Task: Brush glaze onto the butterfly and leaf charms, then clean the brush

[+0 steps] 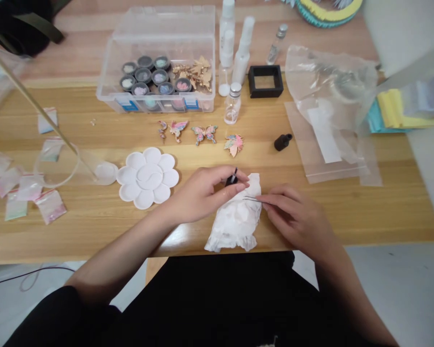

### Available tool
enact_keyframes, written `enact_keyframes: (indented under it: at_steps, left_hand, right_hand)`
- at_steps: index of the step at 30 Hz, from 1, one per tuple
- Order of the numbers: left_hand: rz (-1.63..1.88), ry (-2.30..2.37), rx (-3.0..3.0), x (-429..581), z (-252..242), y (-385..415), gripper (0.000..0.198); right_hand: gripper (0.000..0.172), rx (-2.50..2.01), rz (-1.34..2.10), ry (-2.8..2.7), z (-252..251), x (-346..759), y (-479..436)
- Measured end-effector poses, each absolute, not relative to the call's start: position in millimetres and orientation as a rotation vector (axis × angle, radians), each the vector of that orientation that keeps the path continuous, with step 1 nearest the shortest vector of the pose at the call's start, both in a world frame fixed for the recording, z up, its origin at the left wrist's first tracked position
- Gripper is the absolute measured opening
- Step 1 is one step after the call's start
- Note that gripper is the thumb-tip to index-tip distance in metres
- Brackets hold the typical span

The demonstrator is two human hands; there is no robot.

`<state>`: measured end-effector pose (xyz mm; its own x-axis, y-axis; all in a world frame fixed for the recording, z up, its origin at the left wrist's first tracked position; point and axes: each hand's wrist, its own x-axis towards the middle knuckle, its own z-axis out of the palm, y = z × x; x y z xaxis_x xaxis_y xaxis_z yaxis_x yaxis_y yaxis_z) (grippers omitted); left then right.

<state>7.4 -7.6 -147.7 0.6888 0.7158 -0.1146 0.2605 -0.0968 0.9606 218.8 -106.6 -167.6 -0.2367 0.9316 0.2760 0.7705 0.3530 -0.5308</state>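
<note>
My left hand (217,190) is closed around a black brush cap (232,180), whose thin stem points up between thumb and fingers. In my right hand (296,214) is a pair of thin tweezers (252,198), its tips pointing left over a crumpled white tissue (235,224). Whether the tips hold anything is too small to tell. The tissue lies at the table's front edge, beneath both hands. To the right stands a small black bottle (282,142) with its neck uncovered. Colourful gold-edged pieces lie beyond my hands: a butterfly (204,134), a winged one (178,129) and a flower-like one (234,144).
Left of my hands is a white flower-shaped palette (148,177). A clear plastic box (155,101) with several pots stands behind, beside spray bottles (243,50), a glass vial (233,103) and a black frame (265,81). Plastic bags (304,140) lie right; small powder packets (50,206) lie left.
</note>
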Motion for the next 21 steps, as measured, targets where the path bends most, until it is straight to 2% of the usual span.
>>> enact_keyframes:
  at_steps: [3, 7, 12, 15, 21]
  left_hand:
    - [0.467, 0.797, 1.764, 7.0, -150.0, -7.6, 0.021]
    - [0.548, 0.786, 1.485, 8.2, -149.6, -7.5, 0.021]
    - [0.72, 0.808, 1.26, 8.0, -148.2, -5.0, 0.019]
    - [0.663, 0.81, 1.266, 7.0, -150.5, -5.5, 0.018]
    - [0.507, 0.877, 1.293, 7.4, -158.4, -10.1, 0.021]
  right_hand:
    - [0.022, -1.461, 0.383, -2.056, -163.6, 224.3, -108.2]
    - [0.021, -1.481, 0.473, -1.923, -158.4, 234.2, -111.9]
    - [0.019, -1.531, 0.695, -1.47, -167.2, 245.2, -119.9]
    - [0.012, -1.501, 0.786, -1.231, -174.3, 249.3, -124.7]
    - [0.016, -1.58, 0.6, -1.171, -170.8, 237.7, -122.8]
